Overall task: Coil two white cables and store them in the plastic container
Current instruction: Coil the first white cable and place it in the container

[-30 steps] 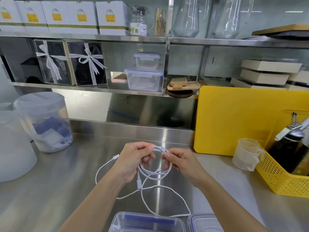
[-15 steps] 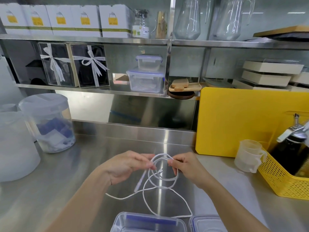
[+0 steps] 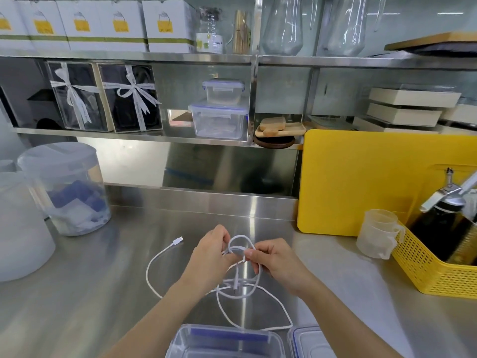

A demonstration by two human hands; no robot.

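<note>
On the far left of the steel counter (image 3: 85,293) I see a frosted white tub (image 3: 20,226) and, just beside it, a clear lidded canister (image 3: 67,187) with blue and white packets inside. Right of them a white cable (image 3: 152,264) runs loose over the counter, its small plug (image 3: 178,240) lying free near the left hand (image 3: 210,257). That hand is pinched shut on the upper part of a coil, thumb and fingertips closed around the strands. The coil's small top loop stands up between both hands; larger loops hang below them and a second plug (image 3: 236,286) dangles in their middle. From there a long slack loop lies on the counter and reaches the near edge, touching the rim of the plastic container (image 3: 180,342), which sits open, nearest to me, at the bottom centre. Whether I am looking at one cable or two, I cannot tell. The right hand (image 3: 277,264) grips the same coil from the other side, thumb and forefinger clamped on the strand. Just right of the container lies its lid (image 3: 307,343), flat on the counter. Farther right a yellow cutting board (image 3: 361,182) leans upright against the back, a translucent measuring cup (image 3: 378,232) stands near it, and a yellow basket (image 3: 423,270) at the right edge holds a dark bottle (image 3: 438,228).
</note>
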